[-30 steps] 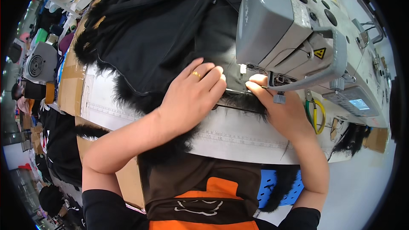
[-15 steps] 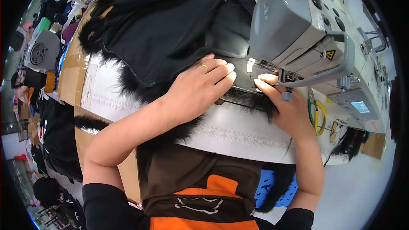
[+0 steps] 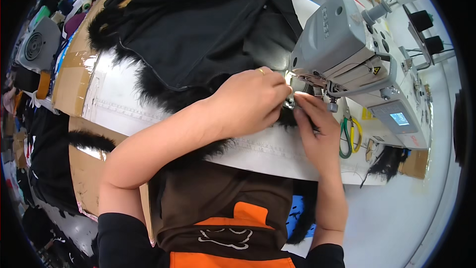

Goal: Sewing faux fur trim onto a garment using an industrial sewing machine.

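Note:
A black garment (image 3: 198,44) with a furry black edge (image 3: 153,87) is spread across the sewing machine's bed, one part running under the machine head. My left hand (image 3: 253,101) is closed, its fingertips pinched together beside the lit needle area; what they hold is hidden. Opposite it, my right hand (image 3: 320,126) has its thumb and bent fingers drawn in close to the presser foot (image 3: 290,100). Whatever lies between those fingertips is too small to make out. The grey and white sewing machine (image 3: 337,39) stands over both hands.
Green-and-yellow-handled scissors (image 3: 349,136) lie right of my right hand. A control panel with a lit screen (image 3: 399,119) is on the machine. Black fur scraps (image 3: 389,161) sit at the table's right end. A printed ruler (image 3: 267,149) runs along the front edge; cardboard (image 3: 74,89) borders the left.
My left hand has left its flat rest on the garment and moved right to the needle, fingers now pinched. My right hand has drawn slightly back and curled. The view has shifted.

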The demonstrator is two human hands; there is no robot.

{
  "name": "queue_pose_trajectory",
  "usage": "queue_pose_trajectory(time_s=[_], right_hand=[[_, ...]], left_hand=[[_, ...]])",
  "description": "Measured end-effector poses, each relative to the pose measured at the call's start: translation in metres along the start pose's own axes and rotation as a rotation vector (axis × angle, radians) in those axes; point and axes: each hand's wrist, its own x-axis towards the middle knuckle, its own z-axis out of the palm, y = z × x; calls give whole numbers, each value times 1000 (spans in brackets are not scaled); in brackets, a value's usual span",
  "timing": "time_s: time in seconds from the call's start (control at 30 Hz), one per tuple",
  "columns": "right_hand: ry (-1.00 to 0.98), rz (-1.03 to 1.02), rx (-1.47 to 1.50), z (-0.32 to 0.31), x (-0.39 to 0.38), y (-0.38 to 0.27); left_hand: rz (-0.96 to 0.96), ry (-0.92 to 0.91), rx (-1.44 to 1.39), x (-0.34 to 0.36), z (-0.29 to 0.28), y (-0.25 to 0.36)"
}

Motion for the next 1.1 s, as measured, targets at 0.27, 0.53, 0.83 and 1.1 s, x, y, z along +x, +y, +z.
queue_pose_trajectory(time_s=[0.27, 0.53, 0.83, 1.1], right_hand=[[688, 355, 319, 52, 17, -25], [796, 367, 480, 68, 34, -29], [608, 502, 734, 46, 5, -31], [492, 547, 820, 40, 6, -27]], left_hand=[[-138, 235, -307, -1, 26, -23], [-81, 211, -295, -4, 25, -27], [133, 378, -177, 4, 21, -18], [220, 363, -82, 11, 24, -22]])
